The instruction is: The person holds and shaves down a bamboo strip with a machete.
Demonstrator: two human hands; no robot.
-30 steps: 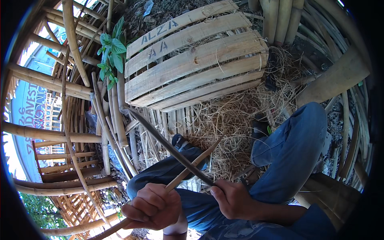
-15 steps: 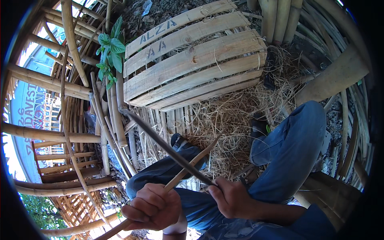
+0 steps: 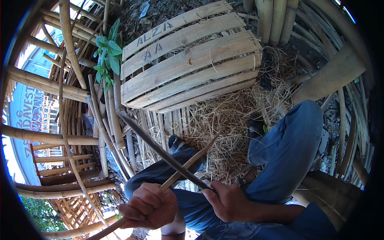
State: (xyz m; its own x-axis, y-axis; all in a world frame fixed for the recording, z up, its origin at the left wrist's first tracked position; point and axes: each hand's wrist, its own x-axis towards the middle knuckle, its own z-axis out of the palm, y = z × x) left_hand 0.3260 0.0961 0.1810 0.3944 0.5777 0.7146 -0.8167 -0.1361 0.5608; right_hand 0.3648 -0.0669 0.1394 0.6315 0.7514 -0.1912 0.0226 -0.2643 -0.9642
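My left hand (image 3: 150, 206) is closed around a thin bamboo stick (image 3: 188, 164) that runs from the lower left up toward the centre, its tip over the straw. My right hand (image 3: 228, 202) grips the handle of a long dark blade (image 3: 160, 150), which slants up and left and crosses the stick just above my left hand. Both hands are over my knees in blue jeans (image 3: 288, 156).
A wooden slatted crate (image 3: 188, 64) lies ahead on the ground. Dry straw and shavings (image 3: 224, 120) cover the ground between my feet. Bamboo poles (image 3: 108, 112) lie on the left, a bamboo frame (image 3: 48, 138) stands further left, and a green plant (image 3: 107, 52) grows by the crate.
The blade has shifted slightly along the stick; both hands stay in nearly the same place.
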